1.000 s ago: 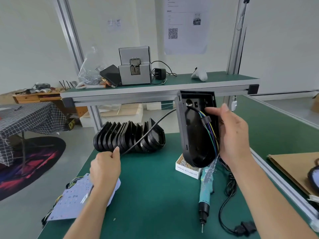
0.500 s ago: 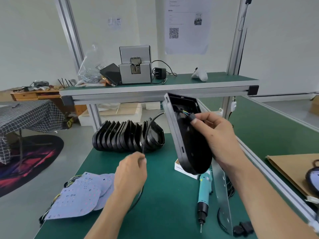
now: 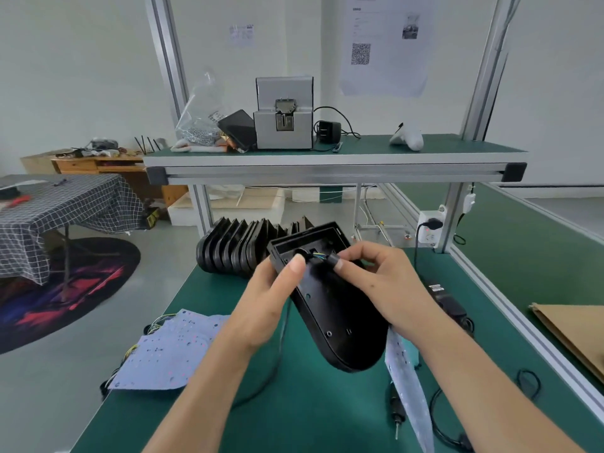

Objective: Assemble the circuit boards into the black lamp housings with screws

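Near the left edge of the green counter (image 3: 202, 416) lies a pile of pale circuit boards (image 3: 170, 351), flat, with thin coloured wires showing at its left side. Behind it, toward the far edge, a row of black lamp housings (image 3: 235, 250) stands on edge, packed one against the other. Over the middle of the counter the left hand (image 3: 271, 299) holds one black housing (image 3: 336, 325) in the air, thumb on its upper rim, fingers curled under it; the open side of the housing faces up and it tilts down toward the person. The right hand (image 3: 379, 282) pinches the bundle of coloured wires (image 3: 322, 258) inside the top part of this housing, fingers closed on it. Below the right forearm a circuit board (image 3: 408, 387) hangs on its edge. Beside it an electric screwdriver (image 3: 396, 411) lies near the front edge. A black cable (image 3: 438, 420) curls at the right edge.
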Tool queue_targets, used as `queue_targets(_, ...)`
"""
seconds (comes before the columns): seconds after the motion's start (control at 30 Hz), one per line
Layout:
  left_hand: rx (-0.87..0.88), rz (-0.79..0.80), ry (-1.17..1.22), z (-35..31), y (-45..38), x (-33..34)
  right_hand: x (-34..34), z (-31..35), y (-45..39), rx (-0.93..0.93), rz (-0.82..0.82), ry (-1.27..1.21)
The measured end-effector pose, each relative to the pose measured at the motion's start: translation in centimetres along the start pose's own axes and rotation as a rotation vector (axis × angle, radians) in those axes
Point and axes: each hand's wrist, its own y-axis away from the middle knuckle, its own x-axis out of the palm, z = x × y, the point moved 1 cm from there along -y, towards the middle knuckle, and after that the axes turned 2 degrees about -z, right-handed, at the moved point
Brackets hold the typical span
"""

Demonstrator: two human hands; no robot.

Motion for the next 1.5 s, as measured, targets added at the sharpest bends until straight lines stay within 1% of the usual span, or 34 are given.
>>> queue_targets(0.03, -0.033, 0.01, 0.056, 0.7, -0.1, -0.2, 0.2, -0.2, -0.1, -0.013, -0.009, 0.04)
queue_targets(0.1, -0.109, -0.069, 0.169, 2.2, -0.6, -0.4, 0.8, -0.4, -0.4, -0.047, -0.038, 0.14)
queue_targets(0.13, -0.182, -0.095, 0.275, 2.6, -0.7, -0.2, 1.3, -0.5, -0.4, -0.079, -0.051, 0.208)
queue_targets(0.17, -0.214, -0.094, 0.365, 2.7, -0.6, 0.1, 1.8, -0.6, -0.4, -0.108, -0.052, 0.279)
queue_targets(0.23, -0.226, -0.093, 0.492, 2.8, -0.4, 1.2, 2.8, -0.4, -0.3, -0.1, -0.033, 0.37)
queue_targets(0.3, -0.289, -0.125, 0.614, 3.3, -0.1, 1.9, 3.8, -0.4, 0.0, -0.059, -0.035, 0.403)
queue_targets(0.37, -0.319, -0.179, 0.665, 3.9, 0.1, 2.4, 4.7, -0.8, 0.6, -0.092, -0.101, 0.477)
queue_targets(0.53, -0.322, -0.21, 0.689, 4.3, 0.9, 2.7, 6.6, -1.1, 2.5, -0.441, -0.407, 0.812)
queue_targets(0.57, -0.314, -0.236, 0.666, 4.5, 1.0, 2.7, 6.9, -1.2, 2.8, -0.51, -0.448, 0.846)
queue_targets(0.6, -0.305, -0.267, 0.632, 4.7, 1.0, 2.7, 7.2, -1.2, 3.0, -0.561, -0.454, 0.861)
queue_targets(0.63, -0.292, -0.298, 0.599, 4.8, 1.0, 2.6, 7.6, -1.3, 3.3, -0.579, -0.419, 0.849)
queue_targets(0.67, -0.278, -0.323, 0.578, 4.8, 1.0, 2.5, 8.0, -1.3, 3.7, -0.559, -0.359, 0.808)
queue_targets(0.73, -0.271, -0.338, 0.549, 4.9, 1.2, 2.5, 8.3, -1.3, 4.1, -0.457, -0.252, 0.666)
queue_targets(0.77, -0.27, -0.344, 0.53, 5.0, 1.2, 2.5, 8.3, -1.3, 4.1, -0.413, -0.229, 0.595)
queue_targets(0.87, -0.255, -0.381, 0.47, 5.2, 1.3, 2.8, 8.0, -1.3, 3.8, -0.337, -0.218, 0.46)
queue_targets(1.07, -0.252, -0.378, 0.433, 5.4, 1.4, 2.5, 7.8, -1.3, 3.9, -0.28, -0.251, 0.376)
queue_targets(1.23, -0.265, -0.351, 0.404, 5.7, 1.5, 2.0, 6.9, -0.2, 2.9, -0.175, -0.184, 0.197)
queue_targets(1.4, -0.299, -0.339, 0.419, 5.1, 1.4, 1.5, 6.9, 0.1, 2.7, -0.195, -0.184, 0.26)
queue_targets(1.5, -0.305, -0.361, 0.386, 4.7, 1.6, 1.7, 7.1, 0.0, 2.9, -0.166, -0.204, 0.229)
